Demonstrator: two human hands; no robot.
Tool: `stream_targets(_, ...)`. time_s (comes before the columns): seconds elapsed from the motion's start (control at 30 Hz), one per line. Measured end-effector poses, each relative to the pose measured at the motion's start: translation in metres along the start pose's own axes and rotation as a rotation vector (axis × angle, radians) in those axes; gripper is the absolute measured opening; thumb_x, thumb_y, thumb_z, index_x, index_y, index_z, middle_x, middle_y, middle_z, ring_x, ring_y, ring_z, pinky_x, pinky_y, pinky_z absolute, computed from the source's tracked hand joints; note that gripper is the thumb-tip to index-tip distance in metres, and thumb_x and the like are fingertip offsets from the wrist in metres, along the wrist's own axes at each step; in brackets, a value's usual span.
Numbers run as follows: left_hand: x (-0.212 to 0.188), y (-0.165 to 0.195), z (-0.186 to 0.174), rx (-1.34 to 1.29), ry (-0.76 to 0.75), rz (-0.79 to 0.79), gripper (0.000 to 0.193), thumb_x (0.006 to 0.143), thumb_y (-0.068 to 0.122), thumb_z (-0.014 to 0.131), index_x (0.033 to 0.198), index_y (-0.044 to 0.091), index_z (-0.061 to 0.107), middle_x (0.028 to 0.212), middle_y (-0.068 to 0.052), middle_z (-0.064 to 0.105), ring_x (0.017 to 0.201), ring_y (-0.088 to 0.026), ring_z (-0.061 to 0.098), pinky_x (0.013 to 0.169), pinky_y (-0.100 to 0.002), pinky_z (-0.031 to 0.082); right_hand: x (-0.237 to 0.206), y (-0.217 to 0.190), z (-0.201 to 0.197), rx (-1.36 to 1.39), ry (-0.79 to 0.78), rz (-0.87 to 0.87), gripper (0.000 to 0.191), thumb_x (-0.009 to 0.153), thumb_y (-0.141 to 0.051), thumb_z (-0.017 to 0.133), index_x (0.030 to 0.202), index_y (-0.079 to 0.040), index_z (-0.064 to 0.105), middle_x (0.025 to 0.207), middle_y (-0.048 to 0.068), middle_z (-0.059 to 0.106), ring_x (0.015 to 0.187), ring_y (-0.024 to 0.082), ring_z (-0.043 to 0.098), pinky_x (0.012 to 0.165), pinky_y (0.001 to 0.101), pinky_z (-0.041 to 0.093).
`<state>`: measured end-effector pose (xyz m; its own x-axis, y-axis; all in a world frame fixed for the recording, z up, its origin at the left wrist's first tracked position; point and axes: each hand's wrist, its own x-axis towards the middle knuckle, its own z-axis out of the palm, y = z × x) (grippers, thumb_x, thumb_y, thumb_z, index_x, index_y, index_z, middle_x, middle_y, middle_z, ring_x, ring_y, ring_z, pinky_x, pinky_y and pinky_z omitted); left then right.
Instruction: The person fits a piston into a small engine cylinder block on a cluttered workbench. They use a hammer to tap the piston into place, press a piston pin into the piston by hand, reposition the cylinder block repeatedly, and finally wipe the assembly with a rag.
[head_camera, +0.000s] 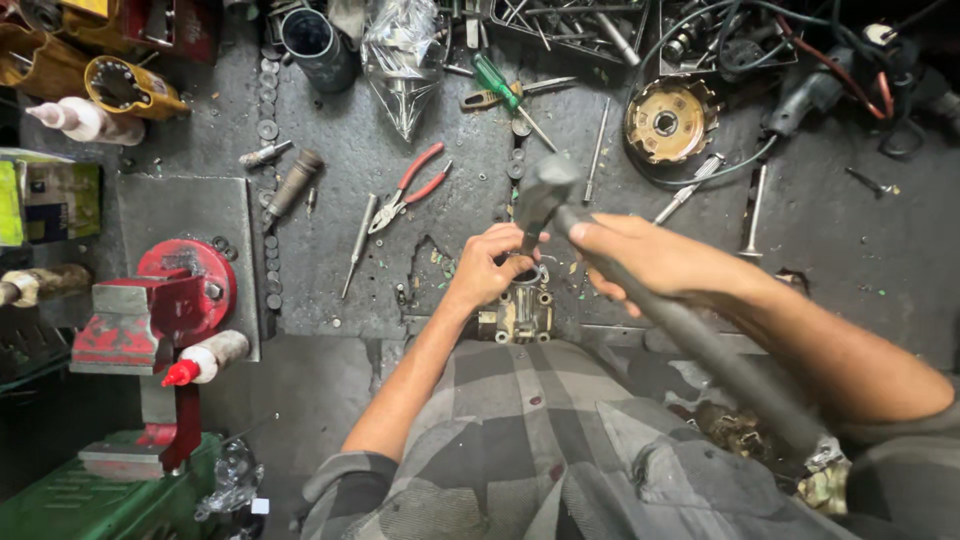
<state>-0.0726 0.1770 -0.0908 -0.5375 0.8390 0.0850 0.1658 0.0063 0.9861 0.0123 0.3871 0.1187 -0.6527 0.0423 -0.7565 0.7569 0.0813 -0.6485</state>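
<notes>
My right hand (655, 262) grips the shaft of a long grey hammer (690, 335), whose head (545, 190) is raised over the middle of the bench. My left hand (490, 265) is closed around a thin metal punch or rod standing on a small metal engine part (525, 312) at the bench's near edge. The hammer head hangs just above that hand. The rod is mostly hidden by my fingers.
A red bench vise (160, 305) stands at the left. Red-handled pliers (410, 188), a green screwdriver (505, 92), a round clutch part (668, 122), loose washers, bolts and cables lie on the dirty bench (860, 250). A red-capped bottle (205, 358) lies by the vise.
</notes>
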Motion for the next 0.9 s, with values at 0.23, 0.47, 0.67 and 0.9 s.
stream_targets(0.23,0.000,0.000,-0.001,-0.016,-0.036,0.018,0.010,0.087,0.012,0.073,0.094,0.005,0.073,0.117,-0.005,0.077,0.118,-0.027,0.067,0.106,-0.041,0.050,-0.047,-0.019,-0.016,0.318,0.137,-0.339,0.055,0.102,-0.056,0.047,0.111,-0.002,0.057,0.061,0.008,0.051,0.046,0.014,0.046,0.040,0.0305,0.040)
stream_targets(0.47,-0.001,0.000,0.002,-0.003,-0.040,0.000,0.010,0.084,0.007,0.070,0.094,0.004,0.071,0.117,-0.004,0.078,0.120,-0.027,0.067,0.108,-0.042,0.049,-0.014,0.010,-0.067,0.166,0.435,-1.318,0.066,0.102,-0.070,0.034,0.082,-0.009,0.050,0.066,0.010,0.050,0.058,0.020,0.060,0.059,0.0302,0.047)
stream_targets(0.67,-0.001,0.000,-0.001,0.024,-0.037,0.007,0.010,0.085,0.007,0.071,0.095,0.005,0.072,0.117,-0.003,0.078,0.123,-0.029,0.065,0.110,-0.043,0.049,0.007,0.015,0.000,0.047,-0.015,0.109,0.041,0.102,-0.041,0.044,0.096,-0.002,0.053,0.061,0.005,0.057,0.046,0.014,0.054,0.040,0.0305,0.047)
stream_targets(0.9,-0.003,-0.002,0.007,0.055,0.015,0.030,0.011,0.087,0.015,0.078,0.093,0.006,0.075,0.121,-0.004,0.076,0.133,-0.032,0.061,0.115,-0.045,0.045,-0.035,0.007,-0.023,0.356,0.143,-0.313,0.049,0.102,-0.049,0.047,0.109,-0.001,0.057,0.061,0.009,0.056,0.044,0.015,0.050,0.038,0.0310,0.044)
